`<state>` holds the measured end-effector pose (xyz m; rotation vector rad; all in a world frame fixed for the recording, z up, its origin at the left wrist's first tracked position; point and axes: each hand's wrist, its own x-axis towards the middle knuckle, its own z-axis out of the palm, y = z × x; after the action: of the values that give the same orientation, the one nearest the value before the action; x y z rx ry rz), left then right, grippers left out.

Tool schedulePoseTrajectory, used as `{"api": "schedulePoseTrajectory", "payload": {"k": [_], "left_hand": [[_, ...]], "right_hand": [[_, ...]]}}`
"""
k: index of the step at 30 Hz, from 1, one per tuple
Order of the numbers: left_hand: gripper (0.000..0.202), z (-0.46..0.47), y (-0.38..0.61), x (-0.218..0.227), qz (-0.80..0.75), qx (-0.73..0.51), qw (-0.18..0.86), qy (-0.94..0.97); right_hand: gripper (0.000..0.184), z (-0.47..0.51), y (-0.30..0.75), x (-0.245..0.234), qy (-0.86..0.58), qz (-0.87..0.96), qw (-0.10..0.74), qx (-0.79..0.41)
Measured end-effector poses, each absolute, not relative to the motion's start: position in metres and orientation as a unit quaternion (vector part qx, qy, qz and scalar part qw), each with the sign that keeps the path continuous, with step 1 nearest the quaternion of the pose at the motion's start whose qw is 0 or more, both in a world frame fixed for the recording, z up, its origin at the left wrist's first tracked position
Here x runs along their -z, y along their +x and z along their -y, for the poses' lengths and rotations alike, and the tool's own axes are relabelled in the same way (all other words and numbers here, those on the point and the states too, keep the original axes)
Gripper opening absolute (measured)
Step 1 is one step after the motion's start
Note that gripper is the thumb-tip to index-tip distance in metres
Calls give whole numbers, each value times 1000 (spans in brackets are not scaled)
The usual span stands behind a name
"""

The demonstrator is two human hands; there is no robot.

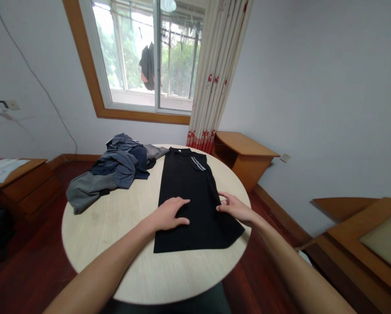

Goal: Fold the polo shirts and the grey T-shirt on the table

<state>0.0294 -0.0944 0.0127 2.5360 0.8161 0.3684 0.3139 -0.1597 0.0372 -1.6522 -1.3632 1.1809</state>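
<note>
A black shirt (189, 192) lies folded lengthwise into a long strip on the round pale wooden table (117, 226), its collar toward the window and a striped sleeve edge showing near the top. My left hand (169, 213) rests flat on the shirt's left edge, fingers stretched out. My right hand (234, 207) lies on the shirt's right edge, its fingers curled lightly against the cloth.
A heap of grey and dark blue clothes (113, 170) sits at the table's back left. A low wooden cabinet (244, 159) stands behind by the curtain (215, 74). Wooden furniture flanks the table, a bench (18, 183) at left and a seat (362, 235) at right.
</note>
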Motion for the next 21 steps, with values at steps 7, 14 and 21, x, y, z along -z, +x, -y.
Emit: {"api": "schedulePoseTrajectory", "payload": {"k": [7,14,21], "left_hand": [[69,135,71,-13,-222,-147,203,942],[39,128,73,0,-185,-113,137,967],[22,128,76,4,-171,-94,116,974]], "right_hand": [[82,166,276,-28,-617,548,286,-488],[39,139,306,-30,-607,542,225,-535],[40,35,336,-22,-667,432,467,-388]]}}
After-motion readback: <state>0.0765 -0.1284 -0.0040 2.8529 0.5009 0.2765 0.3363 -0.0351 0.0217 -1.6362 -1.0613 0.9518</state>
